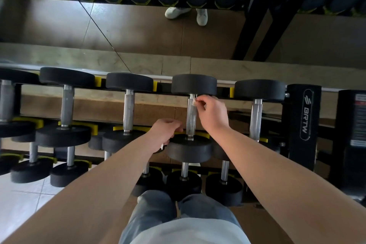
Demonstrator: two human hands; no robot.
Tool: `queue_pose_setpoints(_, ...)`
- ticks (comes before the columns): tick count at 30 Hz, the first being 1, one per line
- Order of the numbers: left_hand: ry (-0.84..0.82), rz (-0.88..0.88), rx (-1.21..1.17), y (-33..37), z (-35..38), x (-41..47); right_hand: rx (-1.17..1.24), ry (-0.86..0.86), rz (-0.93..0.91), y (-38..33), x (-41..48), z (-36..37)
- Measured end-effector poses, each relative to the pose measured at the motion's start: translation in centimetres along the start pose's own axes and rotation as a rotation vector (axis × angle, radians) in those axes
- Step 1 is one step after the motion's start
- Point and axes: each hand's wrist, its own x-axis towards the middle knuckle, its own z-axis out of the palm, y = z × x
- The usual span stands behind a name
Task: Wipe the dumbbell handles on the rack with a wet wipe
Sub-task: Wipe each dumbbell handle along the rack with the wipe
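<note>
A row of black dumbbells with steel handles lies on the top tier of a black rack (301, 113). My right hand (213, 113) pinches a small white wet wipe (193, 102) against the far end of the handle (191, 123) of the fourth dumbbell from the left. My left hand (165, 132) is curled beside the near end of that same handle, just above the near weight head (189, 150). A bit of white shows under its fingers; what it is I cannot tell.
Neighbouring handles (128, 112) (255, 119) lie left and right on yellow cradles. Lower tiers hold smaller dumbbells (184, 184) near my knees. A mirror behind the rack reflects white shoes (186, 14) and more dumbbells. A black upright marked BRTW stands at the right.
</note>
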Motion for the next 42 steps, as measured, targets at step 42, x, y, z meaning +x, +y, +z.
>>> queue_pose_setpoints(42, -0.011, 0.020, 0.020, 1.4, 0.3, 0.8, -0.078, -0.676, 0.437, 1.1, -1.3, 0.3)
